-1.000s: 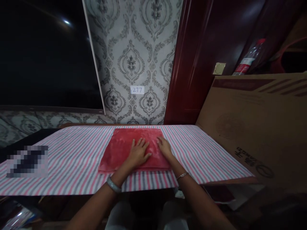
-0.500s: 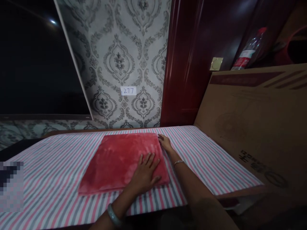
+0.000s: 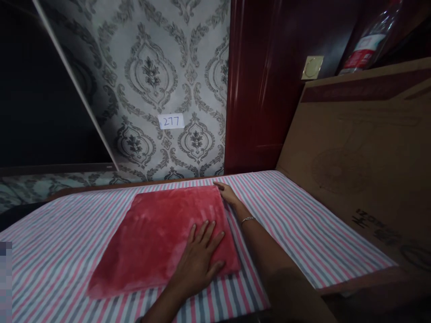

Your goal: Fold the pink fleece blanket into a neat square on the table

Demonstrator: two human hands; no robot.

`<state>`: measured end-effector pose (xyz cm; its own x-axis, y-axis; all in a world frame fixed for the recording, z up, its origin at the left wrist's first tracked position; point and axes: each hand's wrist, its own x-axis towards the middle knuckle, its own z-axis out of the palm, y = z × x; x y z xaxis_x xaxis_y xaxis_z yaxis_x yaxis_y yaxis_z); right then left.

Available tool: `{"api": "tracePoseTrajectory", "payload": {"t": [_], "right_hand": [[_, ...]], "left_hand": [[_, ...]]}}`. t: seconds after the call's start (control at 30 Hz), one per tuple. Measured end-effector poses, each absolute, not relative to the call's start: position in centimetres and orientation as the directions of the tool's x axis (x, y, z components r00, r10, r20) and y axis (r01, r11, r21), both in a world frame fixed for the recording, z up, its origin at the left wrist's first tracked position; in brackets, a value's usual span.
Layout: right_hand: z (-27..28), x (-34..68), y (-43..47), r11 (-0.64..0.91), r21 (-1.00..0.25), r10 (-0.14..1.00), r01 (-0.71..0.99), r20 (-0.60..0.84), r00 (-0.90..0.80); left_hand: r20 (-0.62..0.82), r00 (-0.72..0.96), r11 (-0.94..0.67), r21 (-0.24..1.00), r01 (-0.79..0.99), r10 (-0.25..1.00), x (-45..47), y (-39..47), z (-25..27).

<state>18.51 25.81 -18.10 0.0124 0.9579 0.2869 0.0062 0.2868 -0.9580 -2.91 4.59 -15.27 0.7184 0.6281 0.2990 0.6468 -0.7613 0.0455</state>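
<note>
A flat square of red plush cloth (image 3: pixel 148 237), like a cushion cover or a folded blanket, lies on a striped cloth. My left hand (image 3: pixel 198 258) rests palm down on its near right part, fingers spread. At its far right corner is my right hand (image 3: pixel 228 194), with fingers stretched along the corner and touching the edge. Part of those fingers is hard to make out. Paler brushed patches show on the plush.
The pink, white and grey striped cloth (image 3: pixel 279 215) covers the table. A large cardboard box (image 3: pixel 353 134) stands at the right, with a plastic bottle (image 3: pixel 365 49) behind its top edge. A dark screen (image 3: pixel 43 98) and patterned wall (image 3: pixel 151 67) are behind.
My view has shifted closer, so the red plush looks larger. My left hand stays flat on it. The right hand's fingers have moved slightly further over the far corner.
</note>
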Motion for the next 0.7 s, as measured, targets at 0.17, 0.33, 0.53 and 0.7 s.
{"api": "tracePoseTrajectory", "payload": {"t": [0.17,0.33,0.53,0.7], "right_hand": [[-18.2,18.2,27.4,0.307,-0.947,0.944,0.096,0.316,0.093],[-18.9,18.1,28.8,0.298,-0.935,0.916,0.191,0.336,0.217],[-19.3,18.0,28.5,0.246,-0.94,0.928,0.238,0.299,0.223],[-18.1,18.6,26.9,0.199,-0.949,0.936,0.243,0.258,0.238]], "left_hand": [[0.308,0.727,-0.767,0.014,0.641,0.613,-2.9,4.7,-15.3],[0.277,0.726,-0.756,0.003,0.654,0.629,-2.7,4.7,-15.4],[0.271,0.723,-0.754,0.017,0.657,0.636,-2.6,4.8,-15.6],[0.27,0.714,-0.751,0.06,0.657,0.646,-2.5,4.7,-15.5]]}}
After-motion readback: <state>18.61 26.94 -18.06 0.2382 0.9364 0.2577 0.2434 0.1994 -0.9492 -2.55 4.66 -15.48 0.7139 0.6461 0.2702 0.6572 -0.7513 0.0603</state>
